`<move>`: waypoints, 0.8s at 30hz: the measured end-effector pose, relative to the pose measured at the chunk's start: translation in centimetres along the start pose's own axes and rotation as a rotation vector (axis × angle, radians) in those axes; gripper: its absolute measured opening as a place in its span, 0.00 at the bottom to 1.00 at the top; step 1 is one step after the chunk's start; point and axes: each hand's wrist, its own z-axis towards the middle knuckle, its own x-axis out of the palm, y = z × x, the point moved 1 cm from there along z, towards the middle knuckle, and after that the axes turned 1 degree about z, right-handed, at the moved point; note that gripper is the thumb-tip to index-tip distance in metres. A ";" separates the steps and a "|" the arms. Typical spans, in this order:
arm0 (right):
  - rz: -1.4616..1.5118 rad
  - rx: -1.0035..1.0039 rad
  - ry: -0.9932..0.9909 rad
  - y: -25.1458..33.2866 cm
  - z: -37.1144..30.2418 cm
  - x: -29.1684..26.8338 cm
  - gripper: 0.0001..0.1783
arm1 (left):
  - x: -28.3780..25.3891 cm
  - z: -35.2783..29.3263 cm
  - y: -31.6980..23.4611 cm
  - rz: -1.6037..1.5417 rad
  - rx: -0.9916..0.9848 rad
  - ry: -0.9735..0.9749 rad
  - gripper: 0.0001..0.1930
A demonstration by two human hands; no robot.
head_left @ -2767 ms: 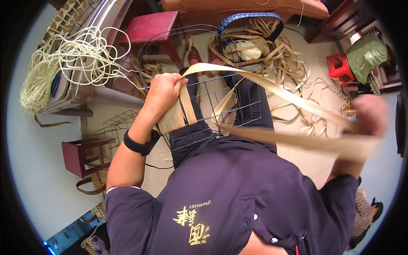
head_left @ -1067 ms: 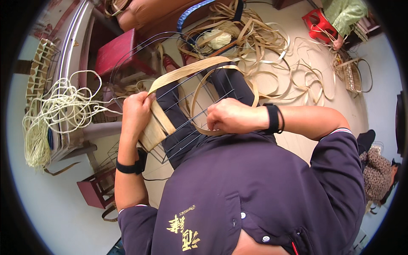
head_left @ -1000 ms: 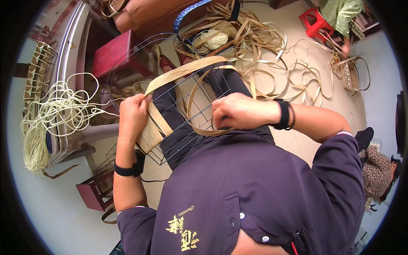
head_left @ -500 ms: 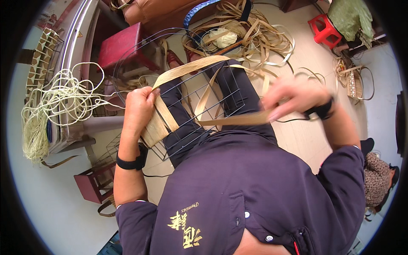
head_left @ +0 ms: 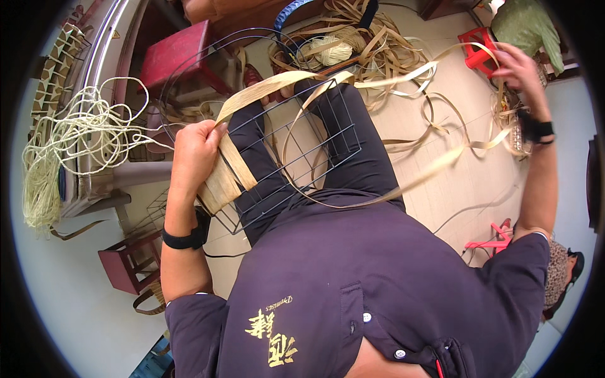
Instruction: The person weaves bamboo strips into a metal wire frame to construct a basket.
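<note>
A black wire basket frame [head_left: 296,169] lies tilted across my thighs. Flat tan strips [head_left: 222,177] are wrapped round its left end. My left hand [head_left: 197,151] is closed at the frame's left corner, pinching the tan strip against the wire. From there the strip [head_left: 268,87] runs along the frame's far edge. My right hand [head_left: 518,70] is stretched out to the upper right, slightly blurred, with its fingers closed on a long strip [head_left: 403,79]. A slack loop of strip [head_left: 409,184] curves from inside the frame across my right thigh towards the right.
A heap of tan strips [head_left: 384,47] with a ball of cream cord [head_left: 331,51] lies on the floor ahead. Tangled pale cord [head_left: 94,129] hangs at left. A dark red stool [head_left: 176,53] stands far left, a red plastic stool [head_left: 477,53] far right. Another pink-red stool [head_left: 495,242] is near my right elbow.
My right hand has swung outward and away to the upper right, drawing the strip out long. The strip now loops over the floor. My left hand stays at the frame's corner.
</note>
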 end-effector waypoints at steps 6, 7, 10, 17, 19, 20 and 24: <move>0.032 -0.104 1.212 9.6 -12.7 30.2 0.26 | 0.5 0.3 0.9 -0.069 0.016 0.010 0.14; 0.072 -0.036 1.222 9.3 -13.7 32.2 0.26 | 0.7 0.5 0.7 -0.075 0.017 0.021 0.15; 0.130 -0.004 1.259 9.6 -14.1 32.7 0.28 | 0.5 0.5 0.5 -0.037 0.014 0.018 0.16; 0.022 -0.344 0.668 3.9 -5.3 5.5 0.17 | 0.2 -0.3 1.2 -0.064 0.008 -0.052 0.15; 0.099 -0.199 0.075 -6.1 -1.8 -10.2 0.19 | 0.0 0.0 0.5 -0.044 0.006 -0.053 0.15; 0.083 -0.136 -0.196 -12.1 -1.0 -19.2 0.21 | 0.1 0.5 0.2 -0.042 0.023 -0.048 0.15; -0.887 0.275 -0.885 -14.5 -3.8 -38.2 0.26 | 1.2 0.3 3.0 -0.171 0.035 -0.056 0.14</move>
